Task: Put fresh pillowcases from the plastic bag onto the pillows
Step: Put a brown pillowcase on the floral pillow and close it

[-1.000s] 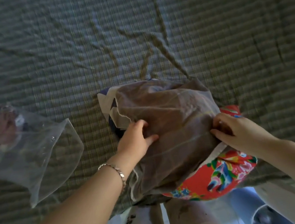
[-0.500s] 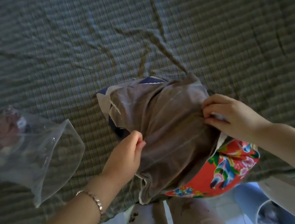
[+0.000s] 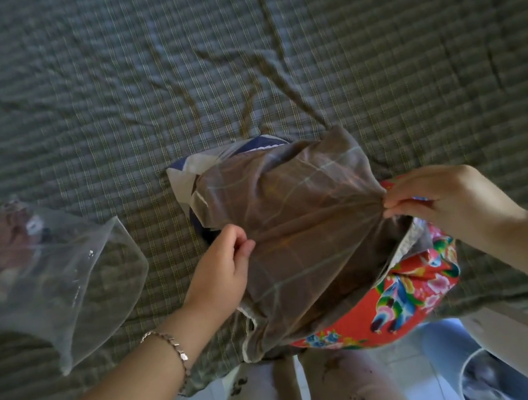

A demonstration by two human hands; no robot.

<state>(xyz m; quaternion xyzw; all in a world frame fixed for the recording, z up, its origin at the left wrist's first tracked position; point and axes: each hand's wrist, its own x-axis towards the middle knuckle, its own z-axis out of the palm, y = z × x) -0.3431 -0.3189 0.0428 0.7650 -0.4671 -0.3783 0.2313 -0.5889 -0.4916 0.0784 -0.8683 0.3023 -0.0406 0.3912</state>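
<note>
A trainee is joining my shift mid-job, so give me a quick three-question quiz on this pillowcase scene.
1. True or false: the bag lies right of the pillow.
2. What does the right hand pinch? A bag; B pillowcase; C nothing.
3. Fill in: the pillow's uncovered part is ___ floral.
Key: 1 false, it lies left; 2 B; 3 red.
</note>
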